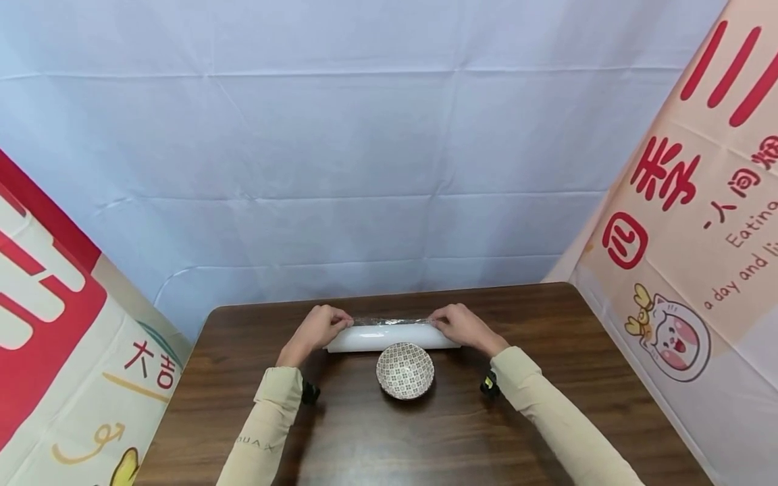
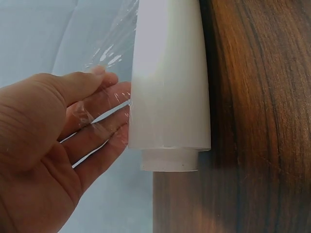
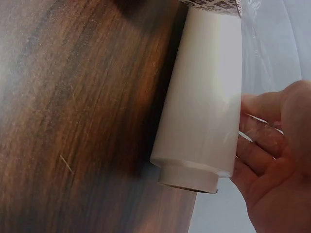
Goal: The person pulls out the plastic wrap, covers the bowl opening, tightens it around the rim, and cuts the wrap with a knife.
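A white roll of cling film (image 1: 395, 337) lies crosswise on the table, its core end (image 2: 170, 160) jutting out in the left wrist view. Clear film (image 1: 392, 322) stretches along the roll's far side between both hands. My left hand (image 1: 319, 327) pinches one corner of the film between thumb and forefinger, the other fingers spread behind it in the left wrist view. At the opposite corner my right hand (image 1: 464, 325) pinches the film; its thumb tip is partly hidden by the roll in the right wrist view. A patterned bowl (image 1: 405, 371) stands just in front of the roll.
The brown wooden table (image 1: 389, 445) ends behind the roll at a pale cloth backdrop (image 1: 365, 169). Printed banners hang at left and right (image 1: 675, 270). Dark wrist devices (image 1: 310, 391) sit under both forearms.
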Tool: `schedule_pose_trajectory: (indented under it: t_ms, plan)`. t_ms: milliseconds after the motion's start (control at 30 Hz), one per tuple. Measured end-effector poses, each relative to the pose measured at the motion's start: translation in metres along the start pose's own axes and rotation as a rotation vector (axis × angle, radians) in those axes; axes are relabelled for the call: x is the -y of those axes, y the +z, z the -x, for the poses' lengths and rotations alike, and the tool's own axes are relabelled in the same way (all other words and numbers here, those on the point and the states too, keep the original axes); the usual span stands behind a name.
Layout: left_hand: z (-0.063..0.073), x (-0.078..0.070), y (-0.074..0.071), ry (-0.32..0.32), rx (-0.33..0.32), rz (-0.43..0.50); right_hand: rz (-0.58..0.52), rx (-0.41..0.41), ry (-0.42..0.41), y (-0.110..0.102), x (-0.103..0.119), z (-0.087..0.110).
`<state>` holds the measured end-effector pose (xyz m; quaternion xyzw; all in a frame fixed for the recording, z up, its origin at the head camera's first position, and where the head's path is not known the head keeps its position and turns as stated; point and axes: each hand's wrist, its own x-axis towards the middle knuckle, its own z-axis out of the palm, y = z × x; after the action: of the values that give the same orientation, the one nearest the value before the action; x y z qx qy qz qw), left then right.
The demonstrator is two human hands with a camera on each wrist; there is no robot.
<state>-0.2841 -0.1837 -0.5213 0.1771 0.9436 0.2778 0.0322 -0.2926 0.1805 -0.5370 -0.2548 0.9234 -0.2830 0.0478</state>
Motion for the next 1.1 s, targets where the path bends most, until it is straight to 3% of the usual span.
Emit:
schedule_pose_trajectory:
  t_ms: [133, 333, 667, 900, 1100]
  plan:
    - [0.001, 0.003, -0.001, 0.001, -0.006, 0.019, 0.022, -0.016, -0.025, -0.005, 0.000, -0.002]
    - [0.002, 0.006, -0.004, -0.029, -0.001, 0.032, -0.013, 0.027, -0.034, -0.010, -0.002, -0.004]
    - [-0.001, 0.001, -0.007, -0.052, -0.051, -0.020, -0.031, 0.005, -0.012, -0.013, 0.001, -0.006]
    - [-0.001, 0.000, -0.009, -0.078, -0.026, 0.131, -0.058, -0.004, 0.027, -0.015, 0.001, -0.009]
    - [-0.004, -0.001, -0.014, -0.060, -0.039, 0.121, -0.116, -0.007, 0.062, -0.018, 0.001, -0.011]
